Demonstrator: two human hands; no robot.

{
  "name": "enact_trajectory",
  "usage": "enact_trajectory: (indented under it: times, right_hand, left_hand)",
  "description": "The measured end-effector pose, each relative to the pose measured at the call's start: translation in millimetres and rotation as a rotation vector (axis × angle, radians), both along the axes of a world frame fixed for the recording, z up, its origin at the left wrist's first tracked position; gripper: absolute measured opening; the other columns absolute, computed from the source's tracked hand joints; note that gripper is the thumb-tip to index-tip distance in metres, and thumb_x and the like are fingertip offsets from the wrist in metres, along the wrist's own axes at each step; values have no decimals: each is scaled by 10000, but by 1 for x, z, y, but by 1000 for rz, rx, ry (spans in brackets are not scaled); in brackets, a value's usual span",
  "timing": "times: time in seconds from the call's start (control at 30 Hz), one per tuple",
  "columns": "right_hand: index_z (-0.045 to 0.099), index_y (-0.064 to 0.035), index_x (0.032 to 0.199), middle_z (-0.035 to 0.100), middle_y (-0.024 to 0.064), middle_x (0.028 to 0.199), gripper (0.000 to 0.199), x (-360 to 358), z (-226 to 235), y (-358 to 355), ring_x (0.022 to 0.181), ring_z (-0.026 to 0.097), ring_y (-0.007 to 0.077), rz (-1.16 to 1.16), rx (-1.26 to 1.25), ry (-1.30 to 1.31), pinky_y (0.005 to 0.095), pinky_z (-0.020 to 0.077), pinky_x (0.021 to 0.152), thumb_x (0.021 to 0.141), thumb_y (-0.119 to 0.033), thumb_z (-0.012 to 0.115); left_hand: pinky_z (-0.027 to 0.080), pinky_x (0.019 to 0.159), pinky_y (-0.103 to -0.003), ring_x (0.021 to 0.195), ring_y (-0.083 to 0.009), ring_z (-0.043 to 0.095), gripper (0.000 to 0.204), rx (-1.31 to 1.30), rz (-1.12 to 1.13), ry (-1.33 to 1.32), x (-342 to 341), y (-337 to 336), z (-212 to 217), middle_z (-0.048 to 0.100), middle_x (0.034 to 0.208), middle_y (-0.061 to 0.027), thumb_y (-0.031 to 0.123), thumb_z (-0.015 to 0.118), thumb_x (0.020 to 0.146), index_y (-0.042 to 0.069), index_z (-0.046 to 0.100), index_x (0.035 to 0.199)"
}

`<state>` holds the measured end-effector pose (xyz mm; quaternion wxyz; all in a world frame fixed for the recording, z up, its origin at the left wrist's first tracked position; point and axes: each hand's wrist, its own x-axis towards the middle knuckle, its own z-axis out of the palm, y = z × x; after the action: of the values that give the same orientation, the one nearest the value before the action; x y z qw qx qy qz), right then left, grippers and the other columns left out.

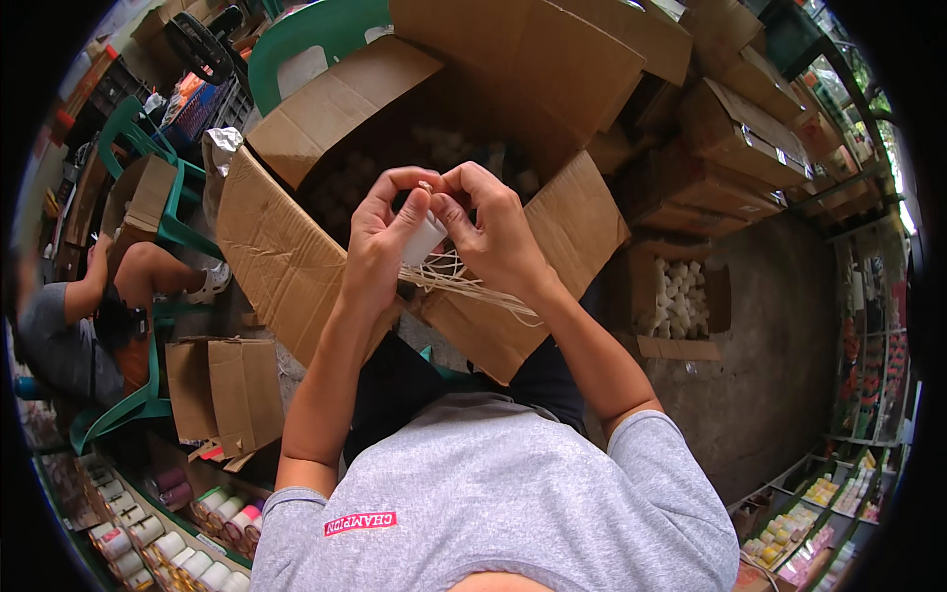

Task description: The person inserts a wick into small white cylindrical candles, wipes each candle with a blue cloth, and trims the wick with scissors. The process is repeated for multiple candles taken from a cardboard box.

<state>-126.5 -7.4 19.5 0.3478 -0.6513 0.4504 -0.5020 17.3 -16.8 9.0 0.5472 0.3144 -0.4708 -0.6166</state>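
Observation:
Close together over an open cardboard box (286,237), my left hand (380,232) and my right hand (488,227) are both closed, thumbs and forefingers pinching. A small knotted bit of pale cord (425,185) shows between the fingertips. Just below it, a short white cylinder (424,240) sits tilted between my palms; which fingers support it is partly hidden. A loose bundle of thin off-white cords (473,286) lies beneath my right hand, across the box's near flaps. Inside the box, several white pieces (345,183) show dimly in shadow.
On the floor to the right stands a smaller box of white pieces (681,296). Stacked cartons (730,148) rise behind it. At left, a seated person (69,326) is beside green chairs (163,222) and an empty-looking carton (227,395). Shelves of candle-like jars (178,548) line the lower left.

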Motion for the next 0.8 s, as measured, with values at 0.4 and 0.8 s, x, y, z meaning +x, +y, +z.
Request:
enact_trajectory:
  times: [0.4, 0.8]
  right_hand:
    - [603, 33, 963, 611, 128, 889, 187, 14, -11, -7, 722, 590, 217, 31, 68, -64, 339, 495, 656, 902, -132, 668]
    - [671, 10, 873, 665, 116, 770, 88, -12, 0, -56, 726, 644, 201, 556, 112, 326, 308, 504, 645, 841, -45, 611]
  left_hand:
    - [522, 760, -274, 876, -149, 602, 293, 72, 329, 231, 10, -27, -8, 589, 1042, -71, 295, 450, 1041, 37, 538, 1149]
    - [470, 1020, -355, 1235, -308, 549, 475, 120, 132, 428, 37, -39, -12, 551, 1297, -183, 294, 557, 977, -7, 407, 1313]
